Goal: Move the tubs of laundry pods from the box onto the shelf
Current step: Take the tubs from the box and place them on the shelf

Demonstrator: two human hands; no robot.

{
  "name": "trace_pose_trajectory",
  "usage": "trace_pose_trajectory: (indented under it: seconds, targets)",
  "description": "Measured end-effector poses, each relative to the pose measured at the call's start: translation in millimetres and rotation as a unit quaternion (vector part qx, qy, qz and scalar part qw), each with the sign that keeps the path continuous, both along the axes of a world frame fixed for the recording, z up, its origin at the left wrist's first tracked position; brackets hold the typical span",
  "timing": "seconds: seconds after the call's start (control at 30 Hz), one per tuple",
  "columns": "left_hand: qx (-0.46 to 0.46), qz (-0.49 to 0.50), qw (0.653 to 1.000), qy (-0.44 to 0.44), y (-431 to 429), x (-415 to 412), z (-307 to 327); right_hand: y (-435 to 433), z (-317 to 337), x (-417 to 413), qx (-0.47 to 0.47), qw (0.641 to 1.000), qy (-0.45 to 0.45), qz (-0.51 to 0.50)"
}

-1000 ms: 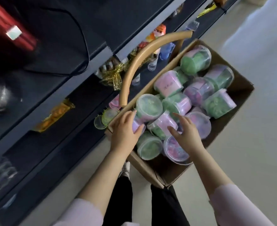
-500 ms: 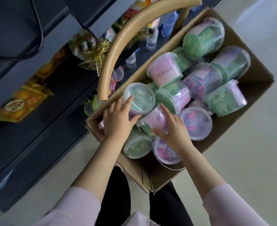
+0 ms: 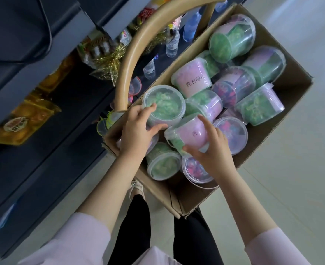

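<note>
An open cardboard box (image 3: pixel 288 119) holds several clear tubs of laundry pods, some green, some pink and blue. My left hand (image 3: pixel 136 132) grips an upright tub of green pods (image 3: pixel 165 106) at the box's near left, fingers on its lid rim and thumb on its side. My right hand (image 3: pixel 213 150) grips a tub with a pink label (image 3: pixel 192 132) lying on its side beside it. The dark shelf (image 3: pixel 48 142) runs along the left of the box.
A curved tan handle (image 3: pixel 138 54) arches over the box's left edge. Small water bottles (image 3: pixel 172 45), gold-wrapped goods (image 3: pixel 104 56) and yellow packets (image 3: pixel 23 121) stand on the shelves. My dark-trousered legs (image 3: pixel 136 226) are below the box. Pale floor (image 3: pixel 291 188) lies to the right.
The view has closed in on the box. My left hand has wrapped round the green tub and my right hand has closed round the pink-labelled tub, tilting it up from the pile.
</note>
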State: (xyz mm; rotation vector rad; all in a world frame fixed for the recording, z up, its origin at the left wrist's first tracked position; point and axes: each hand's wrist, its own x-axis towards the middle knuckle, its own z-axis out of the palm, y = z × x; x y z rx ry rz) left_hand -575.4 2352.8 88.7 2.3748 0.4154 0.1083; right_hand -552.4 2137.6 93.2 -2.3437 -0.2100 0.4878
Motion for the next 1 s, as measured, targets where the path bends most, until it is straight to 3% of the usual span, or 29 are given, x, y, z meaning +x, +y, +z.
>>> trace_pose_trajectory:
  seconds: [0.27, 0.4, 0.67, 1.0]
  targets:
    - [-0.142, 0.067, 0.987, -0.037, -10.3, -49.7, 72.0, -23.5, 69.8, -49.0, 0.1, 0.981, -0.042, -0.162]
    - [-0.188, 0.088, 0.977, -0.054, -13.3, -95.2, 133.2, -25.9, 131.4, -74.6, 0.131, 0.974, -0.069, -0.174]
    - [-0.181, 0.178, 0.958, -0.13, -14.4, -180.3, 247.3, -4.4, 232.9, -81.5, 0.172, 0.972, -0.15, -0.059]
    - [-0.126, 0.385, 0.869, -0.284, -2.8, -317.6, 339.7, 76.7, 319.9, -132.3, 0.284, 0.93, -0.162, 0.17]
